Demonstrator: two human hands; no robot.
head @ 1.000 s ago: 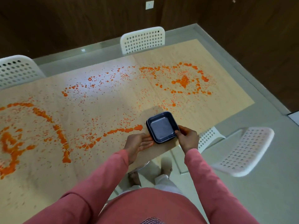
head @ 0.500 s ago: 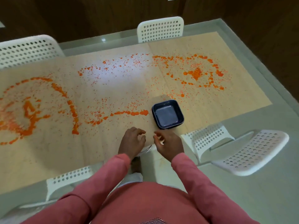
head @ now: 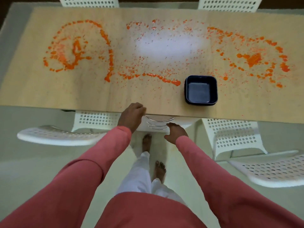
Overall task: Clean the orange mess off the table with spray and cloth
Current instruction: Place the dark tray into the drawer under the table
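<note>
**Both hands empty at near table edge**

Left hand point(head: 131, 116) hovers over the near edge of the table point(head: 49, 94), fingers loosely curled, holding nothing. Right hand point(head: 176, 132) sits below that edge, fingers relaxed, slightly apart, empty. Orange mess point(head: 108, 53) spreads across the table beyond the hands. Dark blue tray point(head: 201, 90) stands right of the left hand, on the table. No readable writing.

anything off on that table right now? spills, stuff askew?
Yes. Orange mess is spread across most of the table: thick loops at the left and right, fine spatter between. The dark blue dish sits empty near the front edge. Neither the left hand nor the right hand holds anything.
</note>
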